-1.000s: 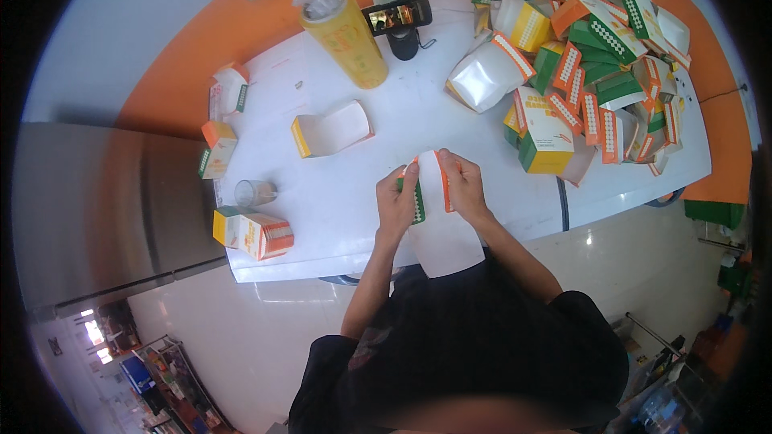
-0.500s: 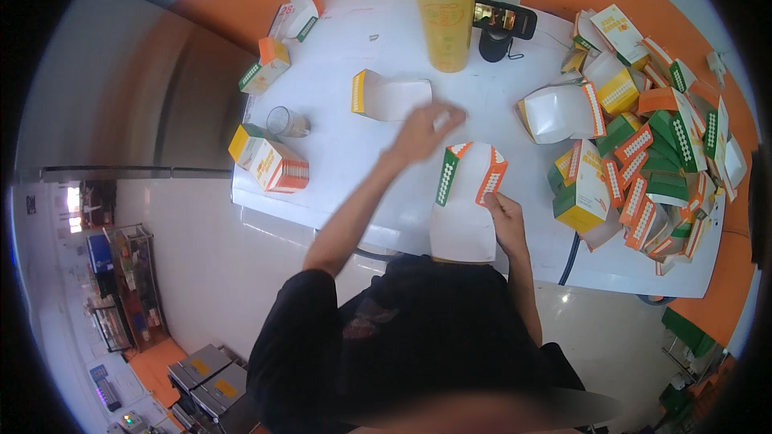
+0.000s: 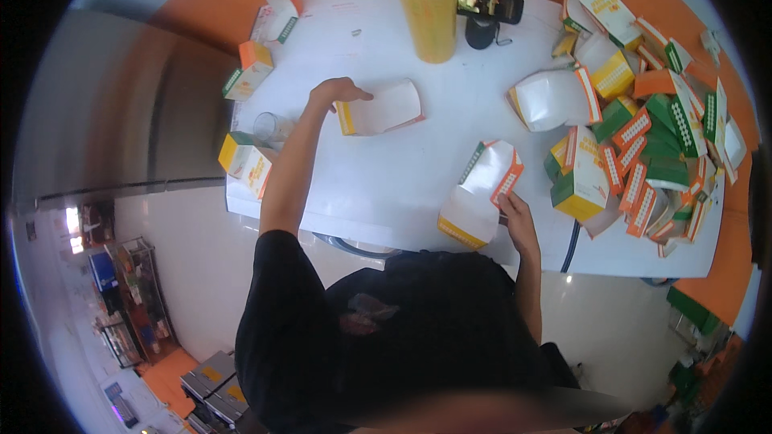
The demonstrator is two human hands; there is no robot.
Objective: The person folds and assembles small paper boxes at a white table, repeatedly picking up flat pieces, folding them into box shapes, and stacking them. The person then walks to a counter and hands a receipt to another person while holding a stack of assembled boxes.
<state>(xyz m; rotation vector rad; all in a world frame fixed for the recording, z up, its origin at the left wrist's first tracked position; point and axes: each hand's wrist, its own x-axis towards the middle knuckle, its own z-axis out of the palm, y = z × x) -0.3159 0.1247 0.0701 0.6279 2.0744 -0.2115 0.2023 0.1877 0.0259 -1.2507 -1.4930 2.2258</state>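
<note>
My left hand (image 3: 336, 95) is at the yellow left end of an open paper food box (image 3: 386, 108), its thumb over the edge and its other fingers outside. That box lies on the white table (image 3: 354, 177), its pale inside facing up. In my right hand (image 3: 519, 221), a second paper food box (image 3: 486, 193) is pinched by its orange side panel at the table's front edge. It tilts, with a green panel at its far left and a yellow edge nearest me.
A heap of green, orange and yellow boxes (image 3: 663, 145) covers the table's right side, beside an open white-lined box (image 3: 551, 103). At left stand a clear glass (image 3: 269, 126) and nested boxes (image 3: 251, 165). A yellow cylinder (image 3: 428, 16) and a phone (image 3: 490, 4) stand at the back.
My left hand has moved left from above the middle of the table to the far box, which has turned slightly. The box in my right hand has tilted, its near end swinging right.
</note>
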